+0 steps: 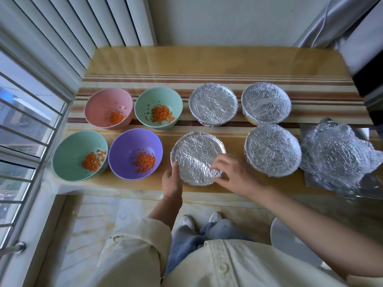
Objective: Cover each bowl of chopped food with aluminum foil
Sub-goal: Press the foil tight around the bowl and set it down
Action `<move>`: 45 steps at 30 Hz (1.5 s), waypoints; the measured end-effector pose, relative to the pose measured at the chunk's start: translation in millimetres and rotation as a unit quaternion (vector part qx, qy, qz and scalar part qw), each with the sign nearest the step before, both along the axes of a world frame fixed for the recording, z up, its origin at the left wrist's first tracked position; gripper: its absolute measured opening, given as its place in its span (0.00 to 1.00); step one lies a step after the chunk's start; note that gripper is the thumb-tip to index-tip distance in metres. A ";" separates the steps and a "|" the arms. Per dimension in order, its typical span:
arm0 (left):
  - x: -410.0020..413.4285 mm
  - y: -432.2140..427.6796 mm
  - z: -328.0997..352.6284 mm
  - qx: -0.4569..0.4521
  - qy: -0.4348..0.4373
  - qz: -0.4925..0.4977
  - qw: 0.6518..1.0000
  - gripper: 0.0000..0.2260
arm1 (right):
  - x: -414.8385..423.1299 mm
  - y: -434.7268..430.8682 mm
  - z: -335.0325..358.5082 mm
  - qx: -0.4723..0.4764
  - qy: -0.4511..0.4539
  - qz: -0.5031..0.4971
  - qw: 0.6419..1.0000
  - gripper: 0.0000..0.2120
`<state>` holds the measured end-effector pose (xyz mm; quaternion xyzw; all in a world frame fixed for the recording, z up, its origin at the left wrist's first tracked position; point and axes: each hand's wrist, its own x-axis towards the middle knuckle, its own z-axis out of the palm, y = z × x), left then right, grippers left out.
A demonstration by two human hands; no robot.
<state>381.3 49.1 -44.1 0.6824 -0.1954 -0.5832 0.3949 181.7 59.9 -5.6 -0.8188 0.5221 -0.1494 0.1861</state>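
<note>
While the left hand (172,181) grips the near-left rim of the foil-wrapped bowl (196,156), thumb up along the edge & fingers curled round the side, the right hand (234,172) sits at the opposite rim w/ fingers spread and bent, tips on the foil. It's blurry tho, so can't tell if it's pinching the foil or just pressing it. That bowl sits right between both hands, near the front edge of the table (207,61), foil crinkly and tucked down round the rim afaict.

Just left of the left hand: purple bowl (128,146), uncovered, w/ chopped orange bits (145,161) inside (carrot prob). Further left is the near green bowl (70,150). Beyond those two, away from the hands, are the pink bowl (103,104) and the far green bowl (163,98). All are open w/ the same orange stuff.

Just right of the right hand is a 2nd covered bowl (272,150), and past the fingertips are 2 more covered bowls (213,104) side by side. Well right of the right hand, a crumpled foil heap (335,154) lies at the table's edge.
</note>
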 end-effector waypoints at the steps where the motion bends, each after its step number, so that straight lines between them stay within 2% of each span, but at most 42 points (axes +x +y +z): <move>1: -0.9 1.6 1.5 0.000 -0.005 -0.004 1.000 0.11 | -3.8 1.9 -5.6 -0.014 0.045 0.042 0.998 0.11; 3: -2.7 2.3 6.8 -0.008 0.007 -0.013 1.000 0.13 | -4.6 6.4 -10.1 -0.030 0.082 0.080 0.993 0.09; 7: -2.5 -2.4 15.7 -0.079 0.049 -0.039 0.995 0.12 | 9.3 7.1 -16.3 -0.086 0.065 0.077 0.991 0.03; 10: -4.3 0.1 12.4 -0.056 -0.003 -0.021 0.998 0.12 | 31.1 6.1 -15.2 -0.107 0.025 0.036 0.993 0.07; 13: -16.0 11.4 4.2 -0.003 -0.071 -0.029 0.997 0.17 | 54.6 9.1 -14.7 -0.073 -0.013 -0.007 0.997 0.07; 16: -25.7 16.2 -2.7 0.009 -0.084 -0.026 0.996 0.12 | 56.5 9.3 -11.7 -0.050 -0.067 -0.002 0.996 0.03; 18: -24.2 12.2 -6.7 0.006 -0.112 -0.036 0.993 0.11 | 43.9 2.7 -6.8 -0.040 -0.120 -0.078 0.989 0.04; 20: -20.5 7.2 -8.0 0.007 -0.131 -0.042 0.990 0.14 | 28.1 -8.1 -6.7 -0.032 -0.171 -0.205 0.963 0.12; 22: -18.1 2.9 -6.1 0.000 -0.136 -0.033 0.990 0.14 | 17.2 -19.6 -8.9 0.064 -0.234 -0.316 0.917 0.19; 24: -17.6 -0.7 -3.8 -0.006 -0.142 -0.010 0.990 0.12 | 13.7 -30.7 -14.0 0.185 -0.284 -0.368 0.866 0.22; 26: -20.5 -4.0 -4.2 -0.005 -0.145 0.023 0.989 0.11 | 12.6 -37.7 -20.7 0.227 -0.304 -0.377 0.845 0.22; 30: -30.2 -4.8 -6.0 0.008 -0.103 0.050 0.993 0.11 | 12.3 -41.8 -26.0 0.221 -0.297 -0.377 0.849 0.19; 33: -32.7 -5.3 -8.4 -0.003 -0.118 0.052 0.992 0.11 | 14.0 -41.2 -27.8 0.185 -0.262 -0.377 0.869 0.18; 36: -32.2 -8.1 -3.6 -0.012 -0.106 0.039 0.994 0.11 | 15.1 -39.2 -27.9 0.174 -0.250 -0.386 0.871 0.19; 41: -25.4 -13.2 2.8 -0.006 -0.053 0.020 0.998 0.06 | 8.9 -47.3 -18.0 0.221 -0.265 -0.417 0.841 0.17; 43: -25.3 -12.6 -1.5 0.024 -0.060 0.034 0.997 0.13 | 9.2 -51.9 -13.8 0.247 -0.271 -0.414 0.833 0.19; 45: -28.4 -11.1 -4.8 0.053 -0.030 0.052 0.997 0.12 | 10.3 -54.8 -14.9 0.278 -0.278 -0.419 0.819 0.16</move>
